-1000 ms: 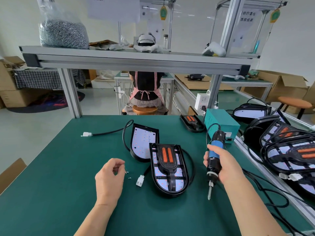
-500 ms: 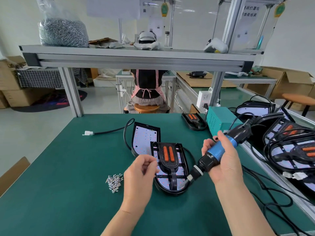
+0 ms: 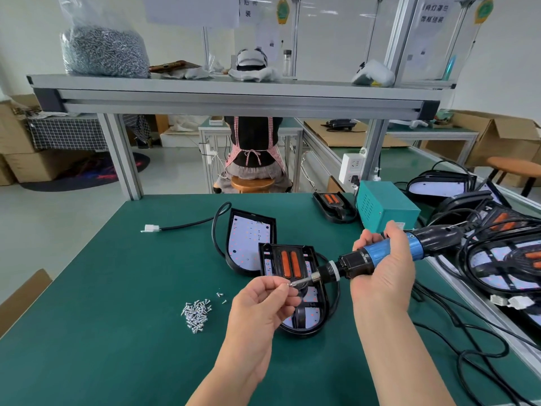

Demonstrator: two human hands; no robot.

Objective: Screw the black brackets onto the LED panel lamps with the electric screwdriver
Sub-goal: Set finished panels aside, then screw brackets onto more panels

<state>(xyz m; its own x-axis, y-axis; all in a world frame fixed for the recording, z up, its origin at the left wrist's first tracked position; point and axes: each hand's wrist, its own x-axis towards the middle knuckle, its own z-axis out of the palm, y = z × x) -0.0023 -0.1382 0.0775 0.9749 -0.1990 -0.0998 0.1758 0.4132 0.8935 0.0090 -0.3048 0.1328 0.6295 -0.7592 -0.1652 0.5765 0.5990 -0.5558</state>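
Observation:
Two LED panel lamps lie mid-table: the near lamp point(image 3: 314, 310) carries a black bracket point(image 3: 288, 263) with two orange strips, and the far lamp point(image 3: 248, 241) lies bare behind it. My right hand point(image 3: 380, 276) grips the blue-and-black electric screwdriver point(image 3: 380, 256), held nearly level with its bit pointing left. My left hand point(image 3: 263, 303) pinches a small screw point(image 3: 288, 284) right at the bit's tip, above the near lamp. A pile of loose screws point(image 3: 197, 312) lies on the green mat to the left of my left hand.
A teal power box point(image 3: 383, 209) and another bracketed lamp point(image 3: 333, 205) stand at the back right. Several lamps with cables point(image 3: 503, 259) are heaped on the right. A white connector point(image 3: 150, 228) on a black cable lies back left. An overhead shelf point(image 3: 228, 95) spans the bench.
My left hand left the screw pile and rose to the lamp with a screw. The screwdriver swung from upright to nearly level, its bit now meeting the screw.

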